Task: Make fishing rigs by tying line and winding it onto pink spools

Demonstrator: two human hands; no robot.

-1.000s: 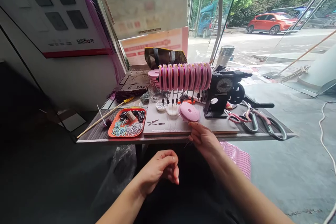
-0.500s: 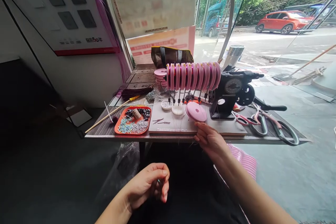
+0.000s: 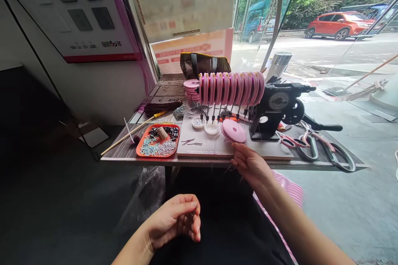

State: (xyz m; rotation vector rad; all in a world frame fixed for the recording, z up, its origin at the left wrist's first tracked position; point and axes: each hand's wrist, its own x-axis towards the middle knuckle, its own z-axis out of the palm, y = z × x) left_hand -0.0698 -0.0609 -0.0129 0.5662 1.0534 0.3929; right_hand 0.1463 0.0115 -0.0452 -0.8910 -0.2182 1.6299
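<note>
My left hand [image 3: 175,219] is low over my lap, its fingers curled and pinched round a small dark piece I cannot name. At the table's front edge, my right hand [image 3: 251,165] pinches thin threads that run up toward a row of pink spools [image 3: 230,88] on a rack. A loose pink spool [image 3: 233,131] lies on the grey work board [image 3: 199,151] just beyond that hand. An orange tray [image 3: 159,141] of small beads and tubes sits to the left of the board.
A black hand-crank winder [image 3: 276,107] stands right of the spools, with pink-handled scissors [image 3: 314,145] beside it. A stick with a purple tassel [image 3: 146,122] lies at the table's left. A dark bag [image 3: 203,64] sits by the window. A plastic bag [image 3: 146,198] hangs under the table.
My left hand dropped lower and left toward my lap, then stayed there. My right hand held its place at the table edge. The view shifted slightly.
</note>
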